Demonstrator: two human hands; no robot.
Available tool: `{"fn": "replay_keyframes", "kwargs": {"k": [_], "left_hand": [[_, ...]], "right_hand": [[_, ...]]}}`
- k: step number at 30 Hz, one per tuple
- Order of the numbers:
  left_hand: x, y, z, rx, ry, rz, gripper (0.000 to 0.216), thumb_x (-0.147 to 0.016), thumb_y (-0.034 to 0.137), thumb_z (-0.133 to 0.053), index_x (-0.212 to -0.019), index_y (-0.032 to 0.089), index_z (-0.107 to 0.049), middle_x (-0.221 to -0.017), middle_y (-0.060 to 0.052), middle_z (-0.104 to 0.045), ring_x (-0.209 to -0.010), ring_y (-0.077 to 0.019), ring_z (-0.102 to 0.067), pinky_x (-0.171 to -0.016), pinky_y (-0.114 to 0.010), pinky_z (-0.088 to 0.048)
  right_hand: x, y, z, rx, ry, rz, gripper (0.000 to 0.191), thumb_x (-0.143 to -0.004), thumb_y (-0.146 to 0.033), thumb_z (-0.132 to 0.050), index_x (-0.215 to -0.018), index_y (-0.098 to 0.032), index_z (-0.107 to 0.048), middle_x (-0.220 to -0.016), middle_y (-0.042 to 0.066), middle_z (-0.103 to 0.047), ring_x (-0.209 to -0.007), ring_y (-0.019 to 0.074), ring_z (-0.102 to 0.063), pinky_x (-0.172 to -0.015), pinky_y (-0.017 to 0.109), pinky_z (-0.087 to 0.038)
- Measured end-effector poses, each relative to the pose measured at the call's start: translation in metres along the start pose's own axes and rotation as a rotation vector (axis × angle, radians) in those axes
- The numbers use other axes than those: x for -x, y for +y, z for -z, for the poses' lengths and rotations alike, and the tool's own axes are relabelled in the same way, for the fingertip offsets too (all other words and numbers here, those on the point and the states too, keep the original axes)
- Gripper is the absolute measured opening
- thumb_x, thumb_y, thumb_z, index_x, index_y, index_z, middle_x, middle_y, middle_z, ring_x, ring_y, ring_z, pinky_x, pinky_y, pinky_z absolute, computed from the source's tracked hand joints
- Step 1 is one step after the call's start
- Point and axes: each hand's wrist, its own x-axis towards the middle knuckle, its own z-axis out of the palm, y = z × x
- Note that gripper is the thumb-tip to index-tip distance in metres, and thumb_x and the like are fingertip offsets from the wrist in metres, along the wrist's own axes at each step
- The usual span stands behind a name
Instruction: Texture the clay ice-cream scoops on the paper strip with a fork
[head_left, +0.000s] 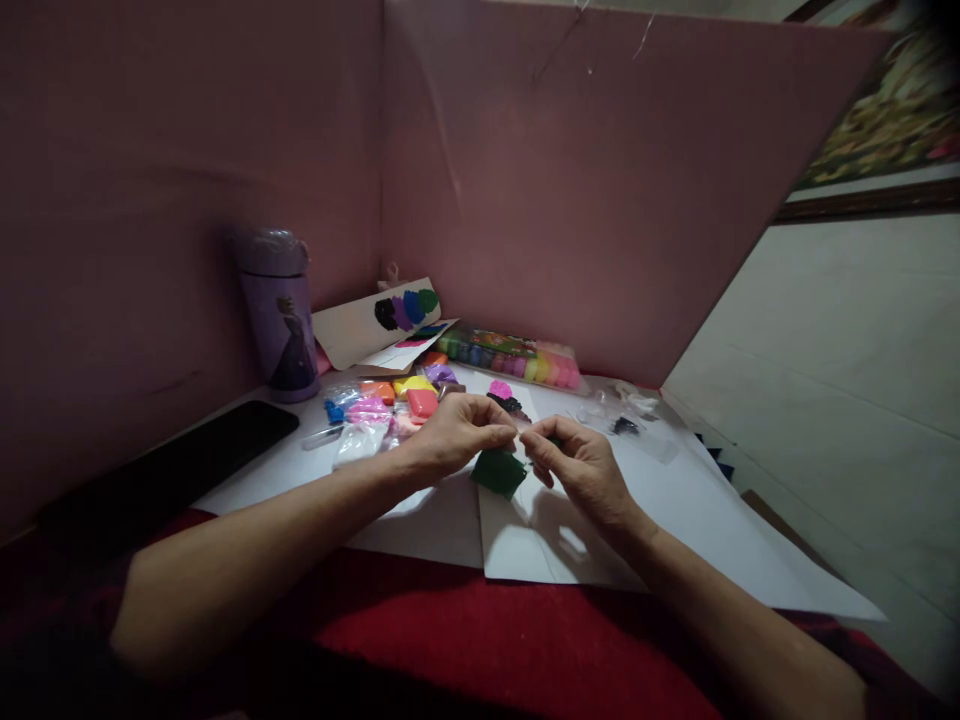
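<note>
My left hand (457,435) and my right hand (581,465) meet over white paper sheets (675,520), their fingertips pinched together on a small piece I cannot make out. A dark green lump of clay (499,470) lies on the paper just below the fingertips. Beyond them sit a pink clay blob (500,389) and a dark clay bit (508,404).
Several small bags of coloured clay (390,400) lie to the left, a boxed clay set (517,355) at the back. A purple bottle (279,315) and a black phone (202,445) stand left. Cards with clay dabs (379,320) lean on the pink cardboard screen (562,180). Red cloth (487,640) covers the near edge.
</note>
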Motion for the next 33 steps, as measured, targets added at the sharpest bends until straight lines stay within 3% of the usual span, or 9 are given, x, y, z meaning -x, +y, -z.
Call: {"fn": "replay_keyframes", "kwargs": {"k": [14,22,33], "left_hand": [[0.0021,0.0012,-0.004,-0.035,0.005,0.0,0.012,-0.068,0.018,-0.067,-0.064,0.009,-0.059,-0.058,0.0,-0.059,-0.052,-0.0071,-0.051,-0.051,-0.021,-0.037],[0.0007,0.0047,0.0007,0.012,0.053,0.028,0.013,-0.068,0.02,-0.07,-0.069,0.009,-0.063,-0.066,-0.006,-0.068,-0.062,-0.0108,-0.062,-0.064,-0.024,-0.046],[0.0014,0.0006,-0.0013,0.002,0.025,0.018,0.015,-0.068,0.022,-0.071,-0.07,0.009,-0.065,-0.067,-0.006,-0.068,-0.063,-0.0121,-0.063,-0.064,-0.025,-0.047]], "right_hand": [[0.002,0.0021,0.0025,0.107,0.012,0.091,0.023,-0.081,-0.038,-0.066,-0.075,-0.016,-0.061,-0.057,-0.004,-0.049,-0.049,0.0083,-0.04,-0.046,0.023,-0.032],[-0.0017,0.0006,0.004,0.106,0.048,0.083,0.026,-0.08,-0.041,-0.065,-0.073,-0.016,-0.06,-0.057,-0.004,-0.049,-0.048,0.009,-0.041,-0.046,0.024,-0.032],[-0.0005,0.0002,0.0044,0.11,0.026,0.084,0.022,-0.082,-0.037,-0.065,-0.075,-0.016,-0.06,-0.058,-0.004,-0.048,-0.05,0.0082,-0.039,-0.047,0.023,-0.031]]}}
